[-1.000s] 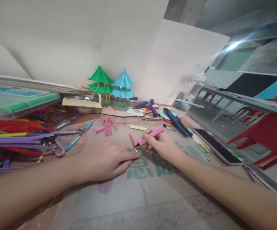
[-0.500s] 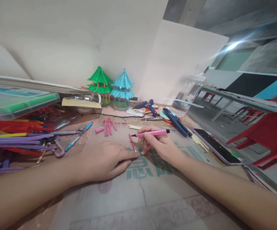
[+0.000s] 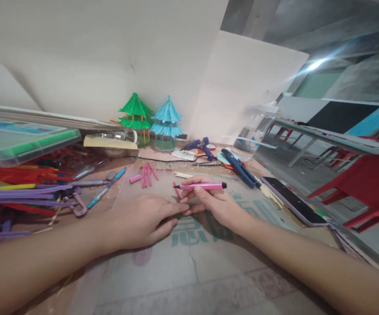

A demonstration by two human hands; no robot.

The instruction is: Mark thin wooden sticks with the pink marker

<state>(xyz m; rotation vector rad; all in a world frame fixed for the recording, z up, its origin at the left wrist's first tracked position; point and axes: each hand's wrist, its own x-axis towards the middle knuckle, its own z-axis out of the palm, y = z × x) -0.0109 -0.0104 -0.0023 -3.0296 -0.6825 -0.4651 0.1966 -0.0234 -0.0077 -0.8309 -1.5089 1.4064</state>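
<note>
My right hand (image 3: 213, 203) holds a pink marker (image 3: 200, 186) level, its dark tip pointing left. The fingers of this hand also reach down to a thin pink stick (image 3: 176, 189) lying on the cardboard sheet (image 3: 189, 267). My left hand (image 3: 140, 221) lies palm down on the cardboard, its fingertips meeting the right hand's fingers at the near end of that stick. Several more pink sticks (image 3: 148, 174) and a pink marker cap (image 3: 135, 178) lie a little farther back.
Green (image 3: 135, 114) and blue (image 3: 167, 120) stick pavilions stand by the wall. A blue glue gun (image 3: 200, 146), blue cutters (image 3: 238, 167) and a phone (image 3: 289, 199) lie to the right. Coloured strips (image 3: 22, 188), a blue pen (image 3: 107, 187) and plastic boxes (image 3: 22, 140) fill the left.
My right hand lifted the marker's tip off the stick, swung the marker level, and lowered its fingers to the stick. My left hand stayed in place.
</note>
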